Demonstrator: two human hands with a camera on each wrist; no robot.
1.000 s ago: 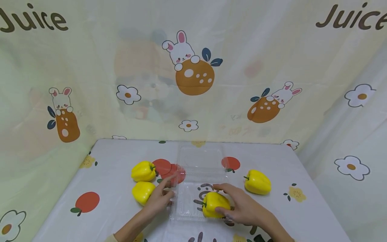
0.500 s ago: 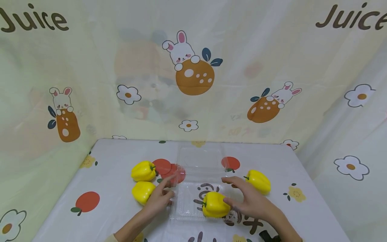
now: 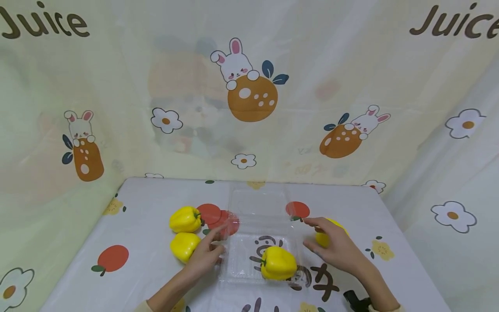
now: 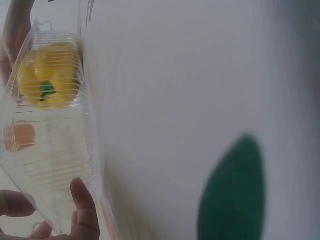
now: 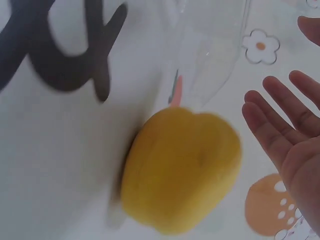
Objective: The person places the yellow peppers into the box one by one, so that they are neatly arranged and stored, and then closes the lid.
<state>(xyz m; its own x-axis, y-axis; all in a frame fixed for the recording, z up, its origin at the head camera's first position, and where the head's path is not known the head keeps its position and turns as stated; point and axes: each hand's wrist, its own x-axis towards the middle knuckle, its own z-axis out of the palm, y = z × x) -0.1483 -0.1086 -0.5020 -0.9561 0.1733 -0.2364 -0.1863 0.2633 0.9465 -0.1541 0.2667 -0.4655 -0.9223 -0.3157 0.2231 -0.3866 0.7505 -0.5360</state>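
Observation:
A clear plastic container [image 3: 249, 216] lies open in the middle of the table, with one yellow pepper [image 3: 277, 263] in its near tray. My left hand [image 3: 206, 253] pinches the tray's left rim; in the left wrist view the thumb [image 4: 82, 210] lies on the clear container [image 4: 55, 150], and the yellow pepper [image 4: 47, 75] shows through the plastic. My right hand [image 3: 335, 247] hovers with straight, spread fingers over another pepper [image 3: 322, 238] to the right of the tray. The right wrist view shows that pepper [image 5: 182, 170] beside the right hand [image 5: 295, 145], not touching it.
Two more yellow peppers [image 3: 185, 219] [image 3: 184, 246] lie left of the container, close to my left hand. A printed cloth covers the table [image 3: 156, 199] and hangs as a backdrop behind. A small black object [image 3: 352, 299] sits near my right forearm.
My right hand let go of the pepper in the tray and moved right, over the pepper beside the container. The left hand stayed on the tray's rim.

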